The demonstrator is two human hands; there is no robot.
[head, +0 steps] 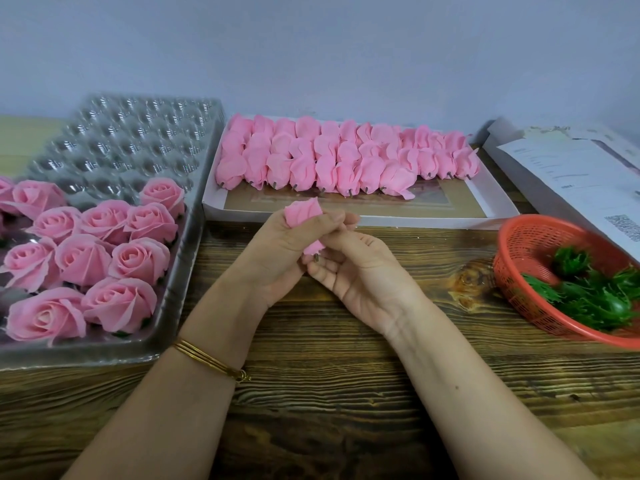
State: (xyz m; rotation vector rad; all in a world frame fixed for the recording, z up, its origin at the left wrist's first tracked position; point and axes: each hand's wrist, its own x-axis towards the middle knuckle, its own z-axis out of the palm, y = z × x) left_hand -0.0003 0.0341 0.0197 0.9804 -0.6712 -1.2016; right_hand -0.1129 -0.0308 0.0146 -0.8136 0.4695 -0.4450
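Note:
A closed pink rose bud (304, 212) is held over the wooden table (346, 375), just in front of the white box. My left hand (284, 251) grips it round the middle, so only its top and its lower end with a small dark stub show. My right hand (353, 268) touches the bud's lower end from the right, its fingers curled under it. A gold bangle sits on my left wrist.
A clear plastic cell tray (114, 140) at the left holds several opened pink roses (104, 258). A white box (491, 199) behind the hands holds rows of closed buds (346, 161). A red basket (519, 244) with green leaf parts (595, 296) stands at the right, papers (571, 174) behind it.

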